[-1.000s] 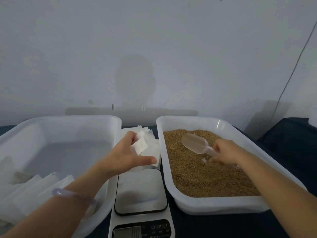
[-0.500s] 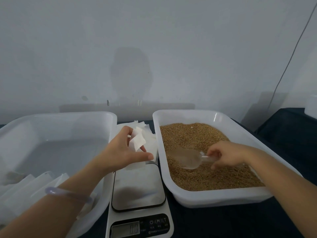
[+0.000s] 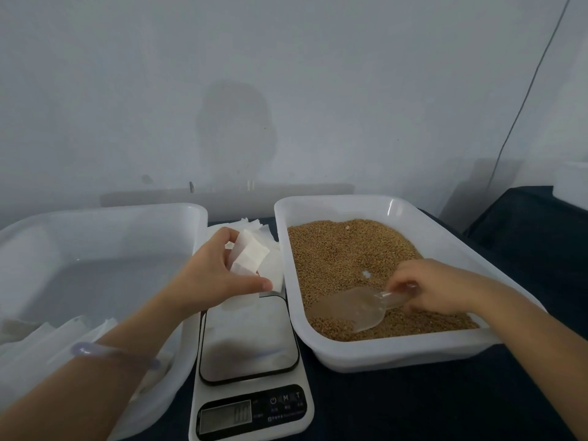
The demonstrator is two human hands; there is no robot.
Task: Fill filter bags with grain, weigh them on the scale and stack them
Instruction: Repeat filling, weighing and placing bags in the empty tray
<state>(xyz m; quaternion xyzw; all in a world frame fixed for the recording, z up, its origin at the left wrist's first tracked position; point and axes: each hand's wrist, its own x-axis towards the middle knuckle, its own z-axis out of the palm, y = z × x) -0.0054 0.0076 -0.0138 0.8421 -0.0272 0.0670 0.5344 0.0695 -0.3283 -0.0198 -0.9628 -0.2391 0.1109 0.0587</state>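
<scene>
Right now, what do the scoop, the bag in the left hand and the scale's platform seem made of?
Scoop: clear plastic, probably; the grain shows through it. Filter bag: thin white paper or nonwoven fabric, matte, creased. Scale platform: likely brushed steel, with a dull grey sheen.

Scale [image 3: 251, 345], near centre, only item carrying marks.
Black control panel [image 3: 280, 407] on its near edge: three white button signs in a row. Left one, power symbol [image 3: 273, 400]. Middle, letter "M" [image 3: 285, 398]. Right, letter "T" [image 3: 298, 395].
Tiny caption under each sign, too small to read.
Small white line of print [image 3: 281, 416] along panel's near edge, illegible.
Grey display [image 3: 226, 420] left of buttons: dark digit strokes at right end, too blurred to read value.
</scene>
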